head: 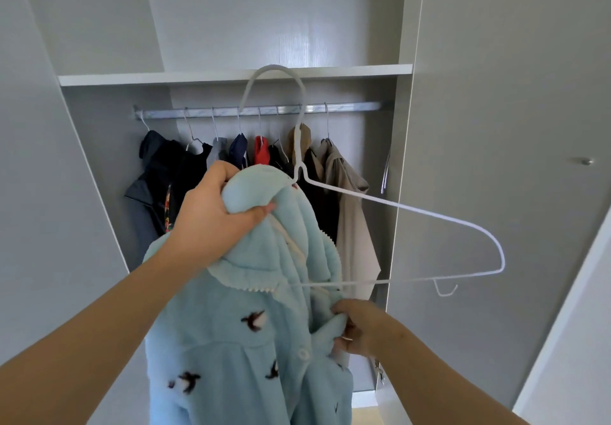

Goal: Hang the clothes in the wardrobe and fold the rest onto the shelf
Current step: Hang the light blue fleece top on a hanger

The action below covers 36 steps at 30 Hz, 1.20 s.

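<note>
A light blue fleece garment (238,352) with small dark bird motifs hangs in front of me. My left hand (215,216) grips its bunched collar together with the left shoulder of a white wire hanger (429,216). The hanger's right arm sticks out bare to the right, and its hook rises in front of the shelf. Lower down, my right hand (360,328) pinches the garment's front edge. Behind them runs the wardrobe rail (347,107).
Several dark, red and beige clothes (344,200) hang on hangers along the rail. A white shelf (165,78) runs above it. An open wardrobe door with a small knob (587,161) stands at the right, a panel at the left.
</note>
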{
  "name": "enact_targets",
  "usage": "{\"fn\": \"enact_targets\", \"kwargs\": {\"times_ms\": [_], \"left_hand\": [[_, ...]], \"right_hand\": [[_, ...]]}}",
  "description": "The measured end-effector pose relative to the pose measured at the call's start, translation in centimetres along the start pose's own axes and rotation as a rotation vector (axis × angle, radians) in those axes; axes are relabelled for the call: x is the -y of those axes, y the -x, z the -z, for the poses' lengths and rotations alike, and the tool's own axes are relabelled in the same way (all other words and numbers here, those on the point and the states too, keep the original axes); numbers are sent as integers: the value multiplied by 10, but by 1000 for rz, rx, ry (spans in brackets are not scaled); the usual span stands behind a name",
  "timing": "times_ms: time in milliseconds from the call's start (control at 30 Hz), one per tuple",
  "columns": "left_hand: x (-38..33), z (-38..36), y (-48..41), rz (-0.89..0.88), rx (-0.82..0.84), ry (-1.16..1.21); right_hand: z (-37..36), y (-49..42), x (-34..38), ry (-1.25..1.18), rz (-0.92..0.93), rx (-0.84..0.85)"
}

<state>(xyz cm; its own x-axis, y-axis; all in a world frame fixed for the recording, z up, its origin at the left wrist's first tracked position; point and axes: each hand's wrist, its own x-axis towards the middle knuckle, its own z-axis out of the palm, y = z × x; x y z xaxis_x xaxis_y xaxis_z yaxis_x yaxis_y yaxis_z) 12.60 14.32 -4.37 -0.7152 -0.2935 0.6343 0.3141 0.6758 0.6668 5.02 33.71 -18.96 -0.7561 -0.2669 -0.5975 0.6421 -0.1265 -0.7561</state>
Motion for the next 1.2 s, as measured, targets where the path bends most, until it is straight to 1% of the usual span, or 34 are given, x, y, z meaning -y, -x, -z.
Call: {"fn": "enact_targets", "kwargs": {"times_ms": [133,300,400,533,633,733,867,967,1067,1133,1167,1200], "left_hand": [[18,22,1,23,-7,-47],[43,52,-1,47,-61,-70],[51,61,-1,48,-38,-146],[61,67,6,36,90,-288],[64,66,10,-5,198,-402],[65,63,14,-48,251,-485],[66,56,16,-139,246,-529],[60,45,16,-189,230,-570],[58,36,19,-314,174,-598],[56,31,22,-376,129,-626],[56,28,23,-359,97,-620],[57,25,23,-294,65,-584]], "right_hand": [[1,3,23,-238,51,64],[11,2,36,-280,68,172],[16,0,42,-303,39,165],[26,0,51,-265,6,240],[33,3,56,-152,-17,245],[37,6,55,-47,23,256],[42,6,56,-29,137,106],[43,0,58,-22,300,-100],[46,-6,59,152,475,-332],[48,-8,58,251,561,-439],[49,-9,57,278,604,-477],[49,-10,57,308,647,-511]]}}
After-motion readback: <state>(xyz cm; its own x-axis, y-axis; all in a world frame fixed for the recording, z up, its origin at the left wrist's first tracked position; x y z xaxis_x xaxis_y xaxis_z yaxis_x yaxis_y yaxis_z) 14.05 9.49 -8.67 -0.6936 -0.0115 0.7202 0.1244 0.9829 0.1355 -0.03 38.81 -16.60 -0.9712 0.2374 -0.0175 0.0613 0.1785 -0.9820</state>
